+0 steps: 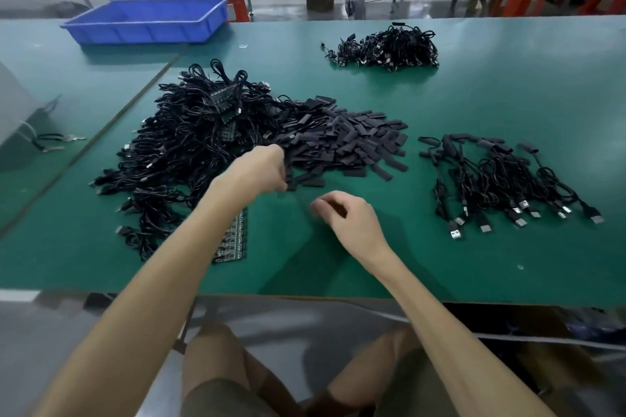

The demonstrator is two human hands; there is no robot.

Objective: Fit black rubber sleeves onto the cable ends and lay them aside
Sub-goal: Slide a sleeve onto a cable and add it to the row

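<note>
Head view
Left hand (261, 169): reaches to the near edge of the rubber sleeve pile (338, 142); fingers curled down among the sleeves, and whether they grip one cannot be told.
Right hand (349, 217): above the desk (474, 95), near the left hand; fingers loosely curled and blurred, hold cannot be told.
Tangled cable heap (183, 145): left of the sleeves, touching them.
Sleeved cables (501, 186): at the right, apart from the pile.
Blue tray (149, 20): far left.
</note>
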